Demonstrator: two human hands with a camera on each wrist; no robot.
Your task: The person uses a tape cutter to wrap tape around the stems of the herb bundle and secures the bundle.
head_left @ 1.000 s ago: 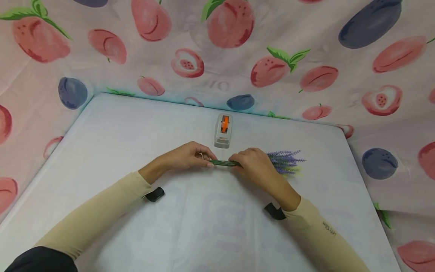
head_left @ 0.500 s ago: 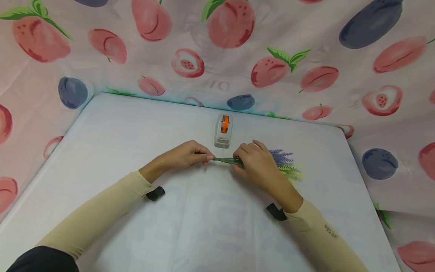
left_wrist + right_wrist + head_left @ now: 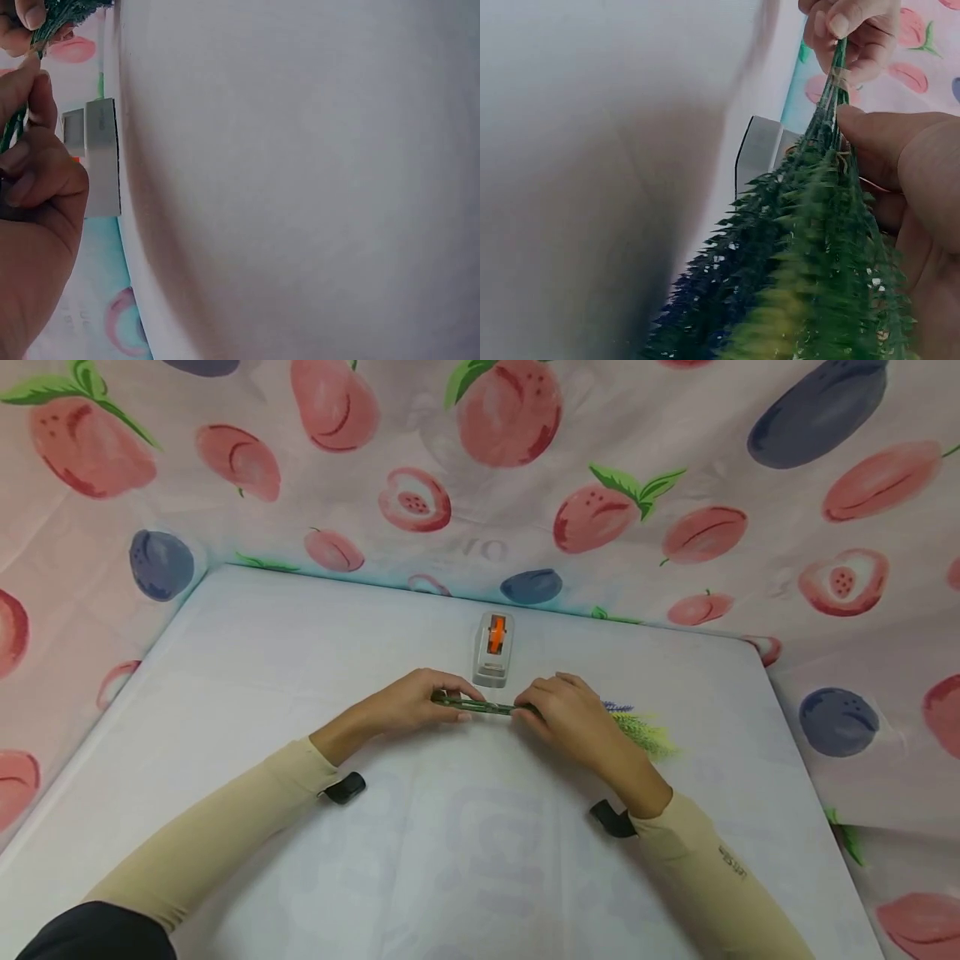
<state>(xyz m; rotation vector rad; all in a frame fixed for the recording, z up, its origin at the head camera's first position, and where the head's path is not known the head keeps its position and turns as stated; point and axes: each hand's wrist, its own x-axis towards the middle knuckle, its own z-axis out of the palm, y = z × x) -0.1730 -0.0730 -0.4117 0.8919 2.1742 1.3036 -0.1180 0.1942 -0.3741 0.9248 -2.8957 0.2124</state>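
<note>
A bunch of artificial lavender (image 3: 641,733) with purple and yellow-green flower spikes lies across both hands, flower end to the right. My right hand (image 3: 570,718) grips it partway along and hides part of it in the head view. Between the hands run its thin green stems (image 3: 495,707). Toward their cut ends my left hand (image 3: 420,697) holds them between thumb and fingers. Up close in the right wrist view, the flower spikes (image 3: 810,247) fan out below the right thumb. A thin tan band (image 3: 841,73) crosses the stems near the left fingers.
A grey tape dispenser (image 3: 491,670) with an orange core stands just beyond the hands on the white-covered table (image 3: 300,627). Fruit-printed cloth (image 3: 420,410) hangs behind the table and along its sides.
The left fingers have shifted along the stems, and the stem ends now show inside that hand. The bunch has turned, with less purple and more yellow-green in sight.
</note>
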